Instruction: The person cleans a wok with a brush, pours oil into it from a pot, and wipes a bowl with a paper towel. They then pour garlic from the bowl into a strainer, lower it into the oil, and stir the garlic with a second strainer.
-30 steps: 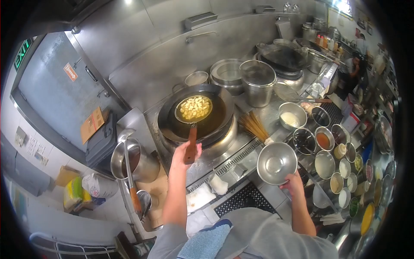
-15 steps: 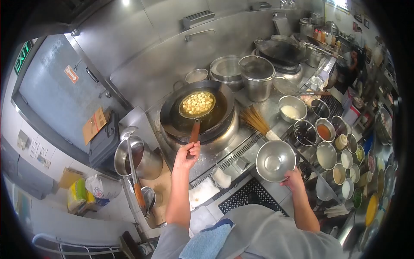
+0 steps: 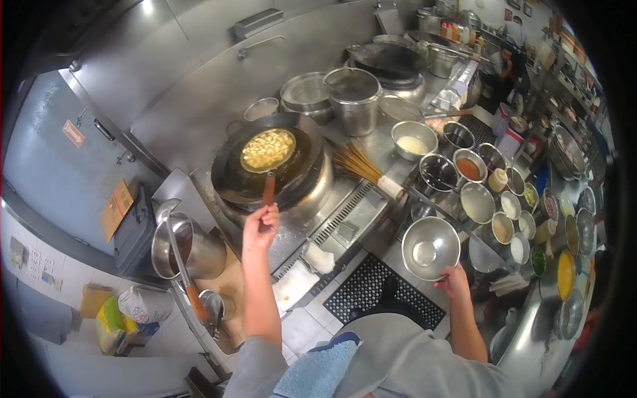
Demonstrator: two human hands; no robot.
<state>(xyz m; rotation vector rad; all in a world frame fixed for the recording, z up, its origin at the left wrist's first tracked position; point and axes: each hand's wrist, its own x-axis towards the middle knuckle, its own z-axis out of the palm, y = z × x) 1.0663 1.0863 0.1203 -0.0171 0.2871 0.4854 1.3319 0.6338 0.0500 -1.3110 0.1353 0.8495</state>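
Note:
My left hand (image 3: 261,227) is closed around the wooden handle (image 3: 269,191) of a strainer. Pale yellowish chunks of food (image 3: 268,150) fill the strainer, which sits over a dark wok (image 3: 229,176) with oily liquid in it. In my right hand (image 3: 454,282) is a steel mixing bowl (image 3: 431,249), gripped by its near rim and tilted towards me. Nothing but shine shows inside the bowl. A bamboo wok brush (image 3: 361,167) lies on the stove ledge between the wok and the bowl.
Several containers of sauces and seasonings, such as an orange sauce (image 3: 468,169), crowd the right side. A steel pot (image 3: 189,249) with a ladle (image 3: 179,255) stands at left. Behind the wok is a tall pot (image 3: 355,109). A black rubber mat (image 3: 358,285) covers the floor.
The view has turned to the right, so the stove appears further left. My right hand has carried the bowl away from the brush, to the right. The strainer stays over the wok.

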